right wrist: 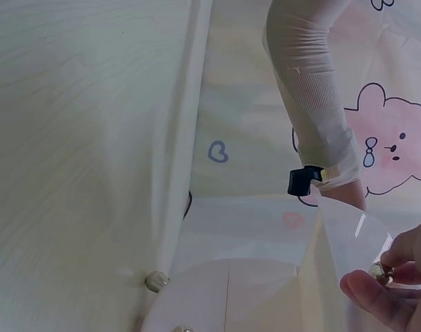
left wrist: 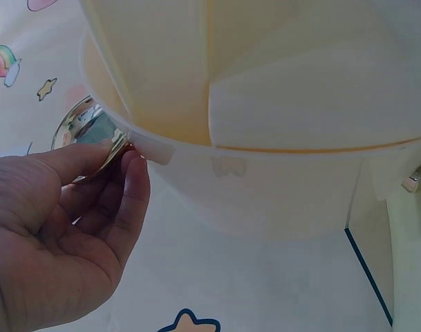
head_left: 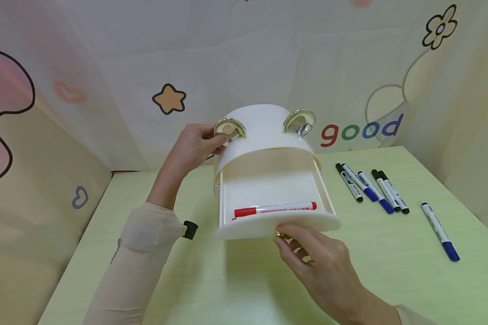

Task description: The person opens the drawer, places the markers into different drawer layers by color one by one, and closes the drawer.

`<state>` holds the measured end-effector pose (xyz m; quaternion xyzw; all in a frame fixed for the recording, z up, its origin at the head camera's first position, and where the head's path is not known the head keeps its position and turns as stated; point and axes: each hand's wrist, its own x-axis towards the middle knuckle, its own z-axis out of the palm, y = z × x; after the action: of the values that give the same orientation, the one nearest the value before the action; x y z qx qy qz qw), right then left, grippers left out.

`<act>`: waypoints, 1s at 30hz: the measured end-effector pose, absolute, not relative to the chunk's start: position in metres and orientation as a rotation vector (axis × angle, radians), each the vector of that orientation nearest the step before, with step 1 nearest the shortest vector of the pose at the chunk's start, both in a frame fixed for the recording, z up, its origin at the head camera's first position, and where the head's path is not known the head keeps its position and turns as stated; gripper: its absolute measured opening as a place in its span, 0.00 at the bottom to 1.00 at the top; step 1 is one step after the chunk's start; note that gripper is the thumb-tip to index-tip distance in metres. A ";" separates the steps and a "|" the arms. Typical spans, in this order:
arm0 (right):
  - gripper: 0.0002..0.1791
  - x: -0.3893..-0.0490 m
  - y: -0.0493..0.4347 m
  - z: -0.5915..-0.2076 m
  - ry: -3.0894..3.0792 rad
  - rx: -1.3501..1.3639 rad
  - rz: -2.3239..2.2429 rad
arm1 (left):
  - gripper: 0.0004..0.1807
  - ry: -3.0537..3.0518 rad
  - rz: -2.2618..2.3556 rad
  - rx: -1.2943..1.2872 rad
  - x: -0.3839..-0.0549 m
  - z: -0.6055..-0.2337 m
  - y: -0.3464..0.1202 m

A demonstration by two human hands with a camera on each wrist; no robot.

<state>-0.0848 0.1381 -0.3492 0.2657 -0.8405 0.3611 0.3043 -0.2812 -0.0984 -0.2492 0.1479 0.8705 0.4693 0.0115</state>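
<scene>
A white rounded storage box with two gold ear-shaped rings on top stands with its drawer pulled out. Inside, along the drawer's front, lies a red-capped marker. My left hand pinches the left gold ear between thumb and fingers; the left wrist view shows this gold ear up close at the box's edge. At the drawer front, my right hand pinches the small gold knob with thumb and index finger. The right gold ear is untouched.
Several black- and blue-capped markers lie on the light wood-grain table right of the box. Another blue-capped marker lies further right. A printed curtain hangs behind and at both sides.
</scene>
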 end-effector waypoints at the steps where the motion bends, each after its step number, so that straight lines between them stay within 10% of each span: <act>1: 0.14 -0.085 0.138 -0.349 -2.222 0.704 0.953 | 0.14 2.715 1.464 0.459 -0.281 -0.249 -0.098; 6: 0.25 -0.086 0.137 -0.347 -2.205 0.697 0.949 | 0.14 2.714 1.463 0.449 -0.281 -0.249 -0.098; 30: 0.19 -0.101 0.134 -0.340 -2.120 0.655 0.911 | 0.14 2.695 1.485 0.446 -0.282 -0.250 -0.099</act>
<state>-0.1009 0.1340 -0.3405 0.2546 -0.8235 0.3540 0.3630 -0.2823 -0.0988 -0.2500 0.1433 0.8666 0.4777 0.0163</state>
